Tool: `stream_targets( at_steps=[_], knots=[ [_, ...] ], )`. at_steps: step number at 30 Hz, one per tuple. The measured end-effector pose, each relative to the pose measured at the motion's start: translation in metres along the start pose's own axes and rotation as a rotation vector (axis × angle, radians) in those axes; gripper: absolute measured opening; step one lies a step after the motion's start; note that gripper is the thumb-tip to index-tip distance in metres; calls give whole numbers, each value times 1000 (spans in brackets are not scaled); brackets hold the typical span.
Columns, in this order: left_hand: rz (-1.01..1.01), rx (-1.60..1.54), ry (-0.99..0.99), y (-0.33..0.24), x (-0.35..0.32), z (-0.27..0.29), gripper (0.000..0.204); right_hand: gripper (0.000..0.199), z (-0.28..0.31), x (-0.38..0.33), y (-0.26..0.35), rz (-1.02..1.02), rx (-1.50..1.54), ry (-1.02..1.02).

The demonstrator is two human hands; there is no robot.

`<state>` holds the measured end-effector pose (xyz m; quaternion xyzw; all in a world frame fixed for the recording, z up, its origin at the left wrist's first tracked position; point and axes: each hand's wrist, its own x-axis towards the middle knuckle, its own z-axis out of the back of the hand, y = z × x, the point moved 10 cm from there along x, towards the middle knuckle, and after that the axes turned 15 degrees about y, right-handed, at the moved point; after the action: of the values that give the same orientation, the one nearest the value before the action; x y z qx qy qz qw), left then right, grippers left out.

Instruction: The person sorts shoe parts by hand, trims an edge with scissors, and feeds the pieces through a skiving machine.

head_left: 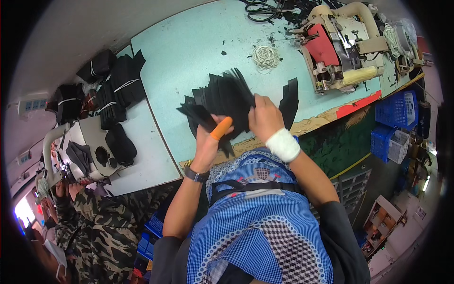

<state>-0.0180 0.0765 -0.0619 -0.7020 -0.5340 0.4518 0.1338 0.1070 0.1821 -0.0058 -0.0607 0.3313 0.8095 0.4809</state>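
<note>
My left hand (207, 144), with an orange finger cover on one finger, is closed on a few black fabric pieces (197, 116) near the table's front edge. Beside it, my right hand (266, 117) grips the edge of more black fabric pieces, their upper ends blurred by motion. A fanned row of black fabric pieces (215, 94) lies on the pale green table (170, 61) behind and between my hands. To the right of my right hand lies a separate small stack of black pieces (289, 100). My fingertips are partly hidden by the fabric.
A coil of white cord (266, 57) lies beyond my hands. Black-handled scissors (261, 11) rest at the back, near dark scraps. A sewing machine (343, 52) stands at right, blue baskets (396, 111) below. At left, tied black bundles (125, 78) and a person in camouflage (101, 227).
</note>
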Motion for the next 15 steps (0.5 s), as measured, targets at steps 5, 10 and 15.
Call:
stream_targets(
  at_steps=[5, 10, 15],
  knots=[
    [-72, -68, 122, -25, 6, -55, 31, 29, 34, -59, 69, 328, 177, -42],
    [47, -201, 138, 3, -5, -39, 27, 21, -11, -48, 25, 52, 1043, 484],
    [121, -392, 219, 17, -9, -47, 23, 23, -10, -50, 29, 87, 1040, 304]
  ],
)
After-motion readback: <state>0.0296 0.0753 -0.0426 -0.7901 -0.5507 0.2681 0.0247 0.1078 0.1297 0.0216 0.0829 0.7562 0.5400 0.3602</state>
